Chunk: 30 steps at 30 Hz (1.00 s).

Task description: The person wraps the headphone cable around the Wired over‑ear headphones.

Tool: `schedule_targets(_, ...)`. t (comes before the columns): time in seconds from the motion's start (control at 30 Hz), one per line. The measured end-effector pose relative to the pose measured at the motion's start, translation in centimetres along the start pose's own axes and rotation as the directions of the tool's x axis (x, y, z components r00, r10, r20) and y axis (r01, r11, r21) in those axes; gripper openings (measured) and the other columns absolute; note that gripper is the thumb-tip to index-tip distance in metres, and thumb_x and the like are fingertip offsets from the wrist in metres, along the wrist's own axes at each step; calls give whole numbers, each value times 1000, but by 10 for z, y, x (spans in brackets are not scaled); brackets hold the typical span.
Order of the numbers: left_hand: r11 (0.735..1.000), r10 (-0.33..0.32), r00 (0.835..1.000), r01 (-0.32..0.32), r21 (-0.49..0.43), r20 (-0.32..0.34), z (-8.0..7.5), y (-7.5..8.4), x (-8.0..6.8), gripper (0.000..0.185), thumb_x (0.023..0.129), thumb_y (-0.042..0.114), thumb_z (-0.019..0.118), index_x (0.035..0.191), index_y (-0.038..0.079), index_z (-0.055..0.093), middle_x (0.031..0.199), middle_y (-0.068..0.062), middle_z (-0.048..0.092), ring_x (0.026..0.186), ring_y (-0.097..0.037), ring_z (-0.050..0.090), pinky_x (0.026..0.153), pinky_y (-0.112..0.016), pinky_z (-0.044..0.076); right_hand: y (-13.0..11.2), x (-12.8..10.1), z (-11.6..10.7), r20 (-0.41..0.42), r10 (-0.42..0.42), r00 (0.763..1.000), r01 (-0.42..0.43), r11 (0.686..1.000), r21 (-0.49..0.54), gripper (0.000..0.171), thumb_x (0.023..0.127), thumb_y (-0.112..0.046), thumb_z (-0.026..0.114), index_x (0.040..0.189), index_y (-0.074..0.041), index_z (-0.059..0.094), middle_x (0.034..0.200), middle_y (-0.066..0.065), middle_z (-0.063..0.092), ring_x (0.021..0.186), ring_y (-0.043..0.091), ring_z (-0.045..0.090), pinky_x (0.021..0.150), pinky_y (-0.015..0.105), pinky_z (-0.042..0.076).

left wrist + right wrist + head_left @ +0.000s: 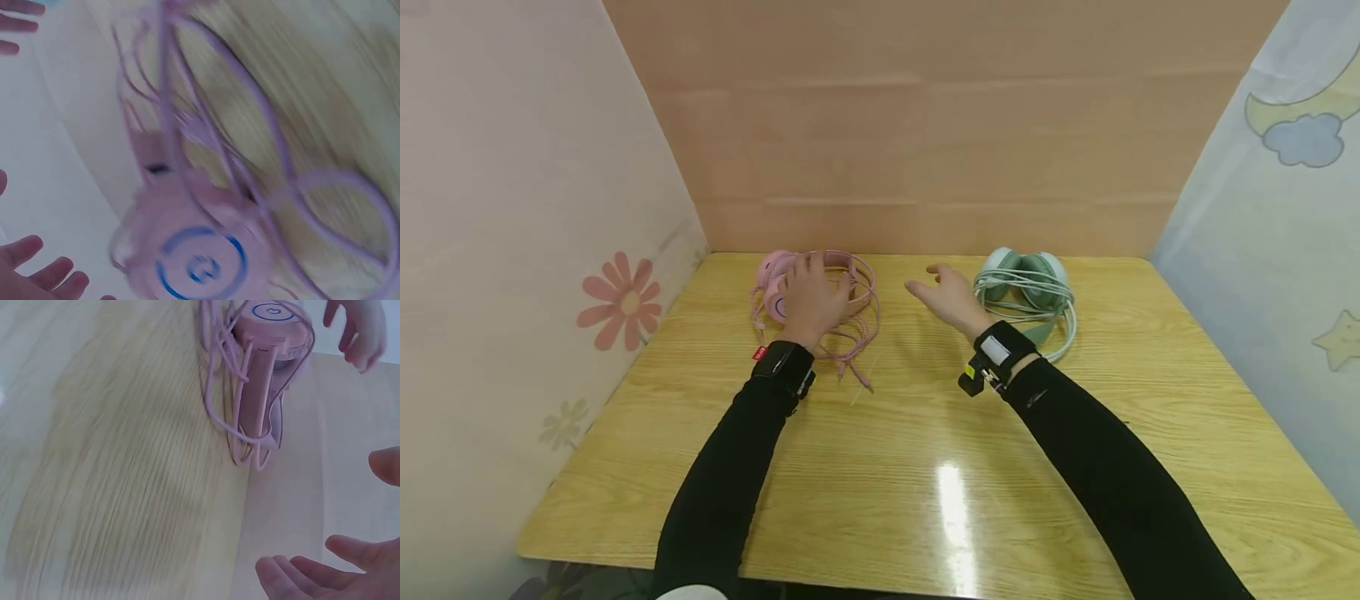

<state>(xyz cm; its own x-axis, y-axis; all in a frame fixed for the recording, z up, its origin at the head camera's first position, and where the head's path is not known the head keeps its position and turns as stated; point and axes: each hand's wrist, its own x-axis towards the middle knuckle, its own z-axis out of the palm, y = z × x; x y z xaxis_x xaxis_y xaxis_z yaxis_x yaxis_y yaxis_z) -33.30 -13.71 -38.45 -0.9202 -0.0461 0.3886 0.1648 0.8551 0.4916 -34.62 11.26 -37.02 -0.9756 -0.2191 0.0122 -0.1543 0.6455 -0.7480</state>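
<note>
Left grip (pixel 811 302) above pink headphones (pixel 270 331), blue logo (pixel 203 269), illegible red tag (pixel 760 353)

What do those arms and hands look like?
The left sleeve and right sleeve are black. The left wristband and right wristband are black too; the right one has a white patch and a small black box with a yellow mark. The left hand and right hand wear no gloves.

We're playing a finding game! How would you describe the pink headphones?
Find the wooden table, then its far edge by the brown wall. On the left there, by the left hand, are the headphones with a loopy cord. They're pink with a blue ring on an earcup; the other pair is green and white.
</note>
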Motion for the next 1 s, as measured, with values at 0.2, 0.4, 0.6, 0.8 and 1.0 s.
schedule_targets(0.2, 987, -146, 989, 144, 73, 23, -7, -26, 2, 59, 100, 40, 48, 148, 6, 41, 152, -25, 33, 144, -45, 26, 116, -64, 15, -9, 18, 24, 44, 69, 997, -74, 990, 121, 80, 98, -54, 55, 154, -1, 33, 152, 23, 42, 135, 38, 47, 106, 51, 42)
schedule_targets(0.4, 940, -341, 936, 339, 39, 93, -11, -38, 6, 68, 100, 54, 48, 153, 13, 37, 155, -30, 25, 144, -50, 22, 108, -73, 23, -8, 31, 46, 76, 131, 988, -142, 976, 165, 82, 98, -54, 57, 154, 0, 32, 157, 21, 37, 140, 39, 42, 110, 50, 39)
schedule_targets(0.6, 901, -432, 894, 432, 27, 121, -6, -44, 10, 80, 97, 60, 49, 158, 13, 28, 156, -29, 24, 142, -50, 25, 104, -71, 32, -10, 32, 61, 126, 118, 985, -141, 971, 190, 84, 98, -54, 57, 159, -5, 26, 162, 20, 29, 147, 39, 32, 116, 52, 31)
schedule_targets(0.8, 909, -417, 905, 417, 25, 88, 3, -47, 11, 73, 93, 51, 54, 153, 14, 32, 151, -27, 28, 140, -48, 27, 101, -71, 35, -13, 33, 76, 160, 3, 987, -31, 984, 173, 76, 101, -50, 54, 160, -9, 28, 160, 22, 33, 138, 37, 45, 110, 51, 39)
schedule_targets(1.0, 920, -392, 918, 391, 23, 65, 5, -49, 6, 65, 93, 46, 52, 147, 12, 39, 146, -27, 32, 137, -46, 30, 97, -70, 40, -13, 36, 86, 179, -60, 982, 44, 995, 90, 65, 103, -37, 53, 157, -6, 36, 159, 19, 37, 146, 36, 35, 116, 49, 33)
